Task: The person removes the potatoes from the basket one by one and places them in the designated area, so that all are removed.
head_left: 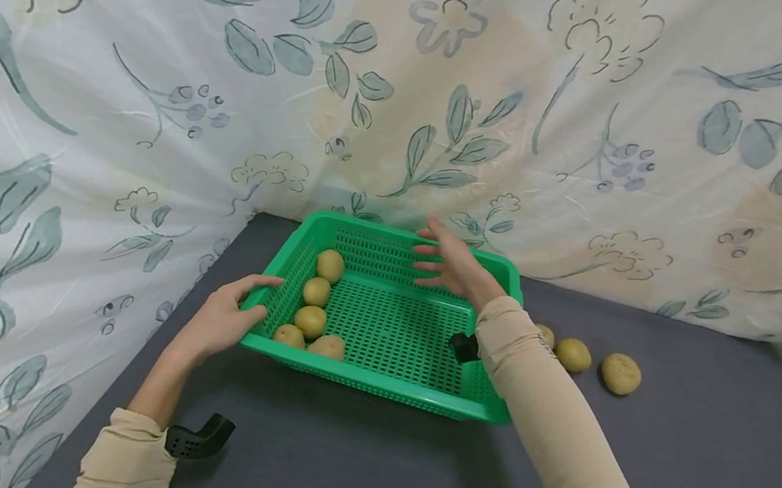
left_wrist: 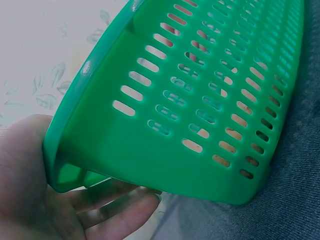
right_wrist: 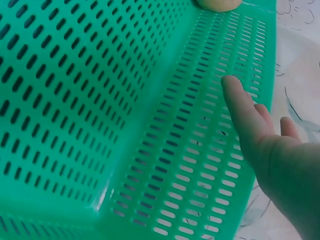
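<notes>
A green plastic basket [head_left: 378,383] with slotted walls stands on the dark table. At its left side my left hand [head_left: 226,315] grips the rim, the palm against the edge in the left wrist view. Several potatoes [head_left: 311,322] lie inside along the basket's left wall. Over the back right part of the basket my right hand [head_left: 455,264] is held with fingers extended and spread, holding nothing. In the right wrist view, that hand [right_wrist: 272,150] overlaps the slotted wall, and a potato [right_wrist: 220,4] shows at the top edge.
Right of the basket, a potato [head_left: 574,355] and another potato [head_left: 620,374] lie on the dark tabletop [head_left: 715,461]; a third is partly hidden by the right sleeve [head_left: 548,411]. A floral cloth [head_left: 398,93] hangs behind and along the left. Black wrist mounts [head_left: 200,436] stick out from the sleeves.
</notes>
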The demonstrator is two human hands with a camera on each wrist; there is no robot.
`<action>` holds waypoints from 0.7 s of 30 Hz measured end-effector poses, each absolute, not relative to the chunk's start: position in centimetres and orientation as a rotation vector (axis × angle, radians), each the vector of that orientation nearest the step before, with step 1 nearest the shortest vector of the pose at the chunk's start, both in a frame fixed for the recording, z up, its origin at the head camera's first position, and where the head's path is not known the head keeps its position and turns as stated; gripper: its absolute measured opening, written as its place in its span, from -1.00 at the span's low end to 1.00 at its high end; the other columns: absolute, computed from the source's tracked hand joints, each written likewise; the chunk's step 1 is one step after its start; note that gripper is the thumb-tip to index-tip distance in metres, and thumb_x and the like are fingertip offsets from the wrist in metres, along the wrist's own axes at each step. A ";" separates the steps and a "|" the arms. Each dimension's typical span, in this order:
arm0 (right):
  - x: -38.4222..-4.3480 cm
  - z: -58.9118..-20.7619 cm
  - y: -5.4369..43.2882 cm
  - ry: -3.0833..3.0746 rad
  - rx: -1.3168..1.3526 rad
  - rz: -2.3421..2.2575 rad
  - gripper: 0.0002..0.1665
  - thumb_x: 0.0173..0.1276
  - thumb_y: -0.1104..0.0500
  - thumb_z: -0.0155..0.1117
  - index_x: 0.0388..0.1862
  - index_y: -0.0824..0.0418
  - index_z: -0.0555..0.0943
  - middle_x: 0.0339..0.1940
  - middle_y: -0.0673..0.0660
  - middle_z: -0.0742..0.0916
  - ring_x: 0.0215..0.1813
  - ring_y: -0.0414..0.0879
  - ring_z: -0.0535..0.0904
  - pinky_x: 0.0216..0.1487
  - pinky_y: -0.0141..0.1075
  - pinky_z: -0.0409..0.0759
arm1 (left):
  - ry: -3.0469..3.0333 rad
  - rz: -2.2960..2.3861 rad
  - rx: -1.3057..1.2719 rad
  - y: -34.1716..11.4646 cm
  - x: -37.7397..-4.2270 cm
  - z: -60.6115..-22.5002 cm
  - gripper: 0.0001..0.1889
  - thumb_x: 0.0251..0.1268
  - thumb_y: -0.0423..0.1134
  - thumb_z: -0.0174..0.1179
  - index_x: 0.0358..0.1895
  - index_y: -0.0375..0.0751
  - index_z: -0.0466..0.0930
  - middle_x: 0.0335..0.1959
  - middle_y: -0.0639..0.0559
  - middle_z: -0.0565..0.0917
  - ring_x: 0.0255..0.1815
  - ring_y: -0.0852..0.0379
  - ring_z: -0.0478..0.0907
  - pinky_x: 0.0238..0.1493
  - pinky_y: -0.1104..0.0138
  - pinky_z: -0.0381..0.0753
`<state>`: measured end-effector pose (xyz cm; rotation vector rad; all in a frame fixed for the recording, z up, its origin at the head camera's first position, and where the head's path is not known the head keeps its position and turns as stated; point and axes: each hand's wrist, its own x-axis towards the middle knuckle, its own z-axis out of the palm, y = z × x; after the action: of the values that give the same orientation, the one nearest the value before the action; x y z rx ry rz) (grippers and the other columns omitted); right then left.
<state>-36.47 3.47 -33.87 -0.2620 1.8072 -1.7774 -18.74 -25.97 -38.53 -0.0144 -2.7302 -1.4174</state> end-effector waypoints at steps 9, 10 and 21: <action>-36.7 -35.2 2.3 1.820 -0.257 -1.719 -0.13 0.45 -0.34 -0.26 0.54 0.14 0.01 0.47 0.28 0.18 0.41 0.30 0.11 0.24 0.16 0.24 | -2.730 -1.422 -0.025 -25.9 -18.8 -38.5 -0.50 0.32 -0.41 -0.04 0.34 -0.14 0.36 0.17 -0.30 0.37 -0.76 0.18 0.14 -0.60 0.27 0.31; -36.6 -35.2 2.1 1.816 -0.255 -1.719 -0.14 0.45 -0.34 -0.25 0.54 0.13 0.02 0.46 0.27 0.18 0.41 0.30 0.11 0.24 0.17 0.24 | -2.731 -1.422 -0.024 -25.9 -18.8 -38.5 -0.50 0.32 -0.41 -0.04 0.34 -0.14 0.36 0.17 -0.30 0.38 -0.77 0.18 0.13 -0.62 0.28 0.31; -36.5 -35.8 0.4 1.807 -0.287 -1.686 -0.14 0.44 -0.35 -0.24 0.54 0.09 0.04 0.46 0.25 0.20 0.40 0.30 0.14 0.24 0.19 0.22 | -2.730 -1.429 -0.012 -25.8 -18.8 -38.4 -0.50 0.32 -0.40 -0.04 0.34 -0.13 0.36 0.11 -0.29 0.42 -0.76 0.18 0.14 -0.60 0.27 0.31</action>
<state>-36.50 0.44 -35.79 -0.2875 1.8068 -1.6861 -18.78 -25.79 -38.39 -0.0125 -2.7300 -1.4293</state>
